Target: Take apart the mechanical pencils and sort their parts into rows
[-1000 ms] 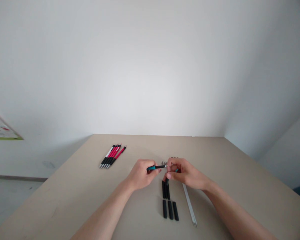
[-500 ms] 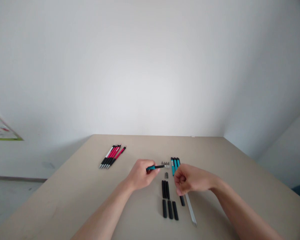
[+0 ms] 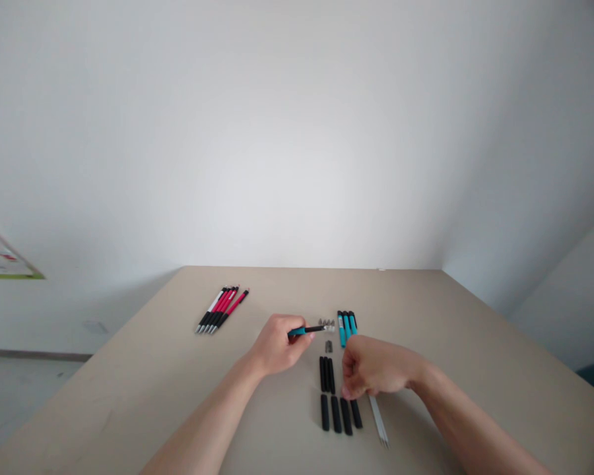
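My left hand (image 3: 283, 343) is closed around a pen barrel (image 3: 297, 331), teal with a black front part pointing right. My right hand (image 3: 376, 364) is curled with its fingertips low over the table, at the upper end of a black pen grip (image 3: 357, 415); the fingers hide that end. This grip lies beside several other black grips (image 3: 335, 414) in a row. Just above them are thinner black tubes (image 3: 327, 375). White refills (image 3: 378, 421) lie partly under my right hand. Behind it, teal pen barrels (image 3: 347, 323) stick out, their lower ends partly covered.
Small metal tips (image 3: 327, 322) and some clear pieces sit past the left hand's pen, with springs (image 3: 329, 346) nearer. Several assembled red and white pens (image 3: 222, 310) lie at the far left of the beige table (image 3: 143, 369). A white wall (image 3: 297, 165) rises behind.
My right hand has moved down and slightly left, and the black grip at its fingertips has shifted the same way, to the row's right end. My left hand stays nearly still.
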A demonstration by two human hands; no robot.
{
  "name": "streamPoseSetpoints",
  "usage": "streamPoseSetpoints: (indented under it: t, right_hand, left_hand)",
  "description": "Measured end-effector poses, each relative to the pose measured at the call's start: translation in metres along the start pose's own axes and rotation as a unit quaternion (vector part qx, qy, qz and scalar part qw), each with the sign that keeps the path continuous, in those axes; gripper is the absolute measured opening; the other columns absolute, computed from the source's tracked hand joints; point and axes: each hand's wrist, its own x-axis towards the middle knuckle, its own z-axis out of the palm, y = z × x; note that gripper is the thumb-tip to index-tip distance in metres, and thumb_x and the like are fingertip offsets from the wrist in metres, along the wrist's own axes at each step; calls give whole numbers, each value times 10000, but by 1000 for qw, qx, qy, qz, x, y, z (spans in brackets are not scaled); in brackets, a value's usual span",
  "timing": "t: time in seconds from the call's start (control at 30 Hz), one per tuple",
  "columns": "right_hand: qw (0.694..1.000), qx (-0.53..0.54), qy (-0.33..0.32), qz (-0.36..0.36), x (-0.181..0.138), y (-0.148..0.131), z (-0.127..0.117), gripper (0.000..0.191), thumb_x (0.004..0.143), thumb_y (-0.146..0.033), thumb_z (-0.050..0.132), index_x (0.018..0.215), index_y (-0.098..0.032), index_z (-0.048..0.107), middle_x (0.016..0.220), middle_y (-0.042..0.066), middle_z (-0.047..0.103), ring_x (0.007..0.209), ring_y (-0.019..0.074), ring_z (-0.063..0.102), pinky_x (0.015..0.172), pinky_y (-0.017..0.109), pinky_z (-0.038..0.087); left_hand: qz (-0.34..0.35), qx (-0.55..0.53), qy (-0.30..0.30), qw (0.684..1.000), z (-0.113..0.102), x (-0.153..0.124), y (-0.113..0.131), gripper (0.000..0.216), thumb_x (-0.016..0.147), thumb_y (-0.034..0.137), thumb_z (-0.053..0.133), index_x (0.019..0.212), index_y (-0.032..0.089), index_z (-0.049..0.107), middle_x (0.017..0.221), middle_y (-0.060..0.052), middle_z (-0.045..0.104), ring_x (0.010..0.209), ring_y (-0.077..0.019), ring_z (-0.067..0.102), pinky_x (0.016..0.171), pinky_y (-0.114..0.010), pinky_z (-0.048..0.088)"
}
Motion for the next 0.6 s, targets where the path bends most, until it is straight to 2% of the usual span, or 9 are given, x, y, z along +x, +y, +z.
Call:
streamPoseSetpoints:
  t: [0.23,0.6]
  right_hand:
    - [999,-26,9,24,-3,-2,1,185,636,-314,623,593,-135,643,468,-26,495,433,88,424,395,181,290]
    - [998,-66,-10,-20,0,6,-5,200,602,-277,665,732,-139,729,555,-26,564,520,100,485,448,175,327]
  left_hand:
    - [0,-3,2,1000,1,0,-1,256,841,291,501,629,145,509,529,54,388,505,-68,351,499,-192,247]
    - [-1,-7,4,1000,0,0,-2,257,842,293,493,631,147,511,528,50,392,502,-74,361,495,-197,247]
